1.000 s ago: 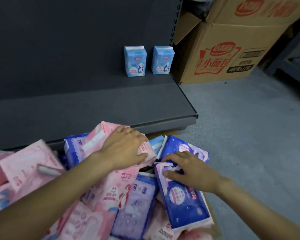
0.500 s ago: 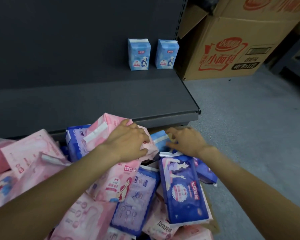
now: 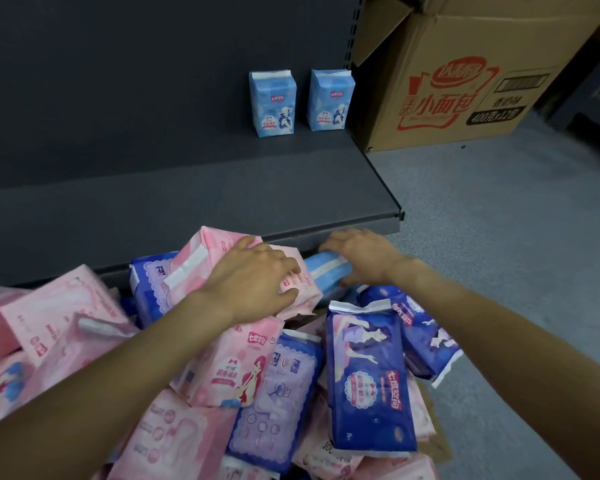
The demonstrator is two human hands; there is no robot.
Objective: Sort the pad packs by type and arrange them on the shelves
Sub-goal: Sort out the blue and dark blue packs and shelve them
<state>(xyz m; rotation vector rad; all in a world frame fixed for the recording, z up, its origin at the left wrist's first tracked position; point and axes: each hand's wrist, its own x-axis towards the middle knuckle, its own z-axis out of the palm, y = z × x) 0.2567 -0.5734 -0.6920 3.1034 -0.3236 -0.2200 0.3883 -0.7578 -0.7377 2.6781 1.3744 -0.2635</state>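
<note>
A heap of pad packs fills the lower left: pink ones, dark blue ones and a light blue pack at the heap's far edge. My left hand lies over a pink pack on top of the heap, fingers curved over it. My right hand grips the light blue pack, just under the shelf's front edge. Two light blue packs stand upright at the back right of the dark shelf.
A large cardboard box with red print stands on the grey floor right of the shelf. The shelf's back panel rises behind. Most of the shelf surface is bare.
My right hand left the dark blue pack, reached forward to the heap's far edge and took hold of the light blue pack. My left hand stayed on the pink pack.
</note>
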